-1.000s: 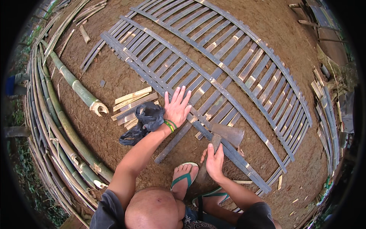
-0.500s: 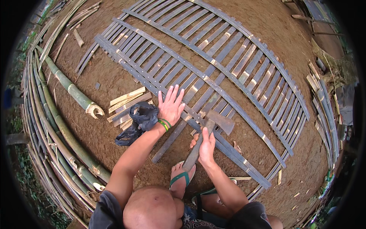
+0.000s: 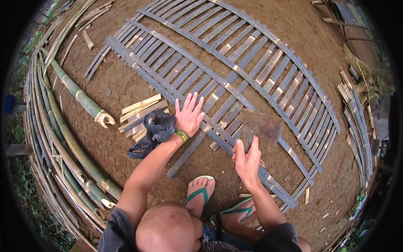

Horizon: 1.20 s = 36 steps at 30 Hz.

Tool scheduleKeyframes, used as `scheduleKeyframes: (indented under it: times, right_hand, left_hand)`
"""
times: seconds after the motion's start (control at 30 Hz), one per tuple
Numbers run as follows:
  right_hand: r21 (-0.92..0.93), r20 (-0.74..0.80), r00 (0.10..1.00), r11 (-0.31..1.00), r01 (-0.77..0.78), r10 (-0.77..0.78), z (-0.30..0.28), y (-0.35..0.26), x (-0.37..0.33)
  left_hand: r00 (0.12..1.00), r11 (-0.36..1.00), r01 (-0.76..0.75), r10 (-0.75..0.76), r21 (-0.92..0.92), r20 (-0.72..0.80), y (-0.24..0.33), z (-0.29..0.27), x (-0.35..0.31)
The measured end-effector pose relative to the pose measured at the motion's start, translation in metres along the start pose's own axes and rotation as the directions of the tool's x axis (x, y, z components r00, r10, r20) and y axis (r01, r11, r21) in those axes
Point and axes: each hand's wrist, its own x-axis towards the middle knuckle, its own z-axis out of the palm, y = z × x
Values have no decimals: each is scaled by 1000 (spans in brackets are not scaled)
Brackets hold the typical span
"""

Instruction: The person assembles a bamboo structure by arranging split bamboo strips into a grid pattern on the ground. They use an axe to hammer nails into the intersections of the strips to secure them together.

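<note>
Gripping a hatchet (image 3: 265,124) in the right hand (image 3: 247,161), with the fingers wrapped around a short visible length of grey-brown handle close to the head. Showing a broad, flat, roughly rectangular blade, mottled rust-brown and turned toward the right, across the near side of a slatted bamboo frame (image 3: 228,86) in view; hard to tell whether touching it or held clear. Resting the left hand (image 3: 189,116) on a near rail of that frame, palm down, with straight fingers fanned wide. Wearing thin yellow and green wristbands (image 3: 181,135) on that arm. Built from long dark strips dotted with small nail heads, crossed by many narrow grey-black slats with paler patches, and laid out on rough brown soil (image 3: 226,168). Keeping a crumpled, glossy black plastic bag (image 3: 160,126) just beside the left wrist, next to stacked split pieces (image 3: 142,105) with pale faces. Farther left, passing from a thick green bamboo pole (image 3: 82,95), hollow and jagged at the cut end, to long poles (image 3: 67,155) bunched together. Planting both feet in green-strapped flip-flops (image 3: 201,191) below the frame.
</note>
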Motion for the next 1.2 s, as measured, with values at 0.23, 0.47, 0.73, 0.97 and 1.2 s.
scheduleKeyframes:
  times: [0.23, 0.47, 0.73, 0.97, 1.2]
  right_hand:
    - [-659, 275, 961, 733, 167, 28, 21, 50, 14]
    - [-347, 39, 873, 812, 469, -487, 13, 23, 2]
    - [-345, 101, 991, 932, 115, -85, 22, 38, 9]
    - [-536, 174, 984, 834, 129, -40, 24, 46, 6]
    - [-407, 117, 983, 897, 175, -138, 31, 37, 4]
  left_hand:
    - [1000, 1000, -16, 16, 6, -3, 5, 3, 6]
    - [1000, 1000, -4, 4, 5, -21, 3, 0, 3]
    - [1000, 1000, -1, 1, 15, -16, -1, 4, 4]
    - [1000, 1000, -5, 5, -3, 0, 4, -1, 6]
    - [1000, 1000, 3, -3, 8, 16, 2, 0, 2]
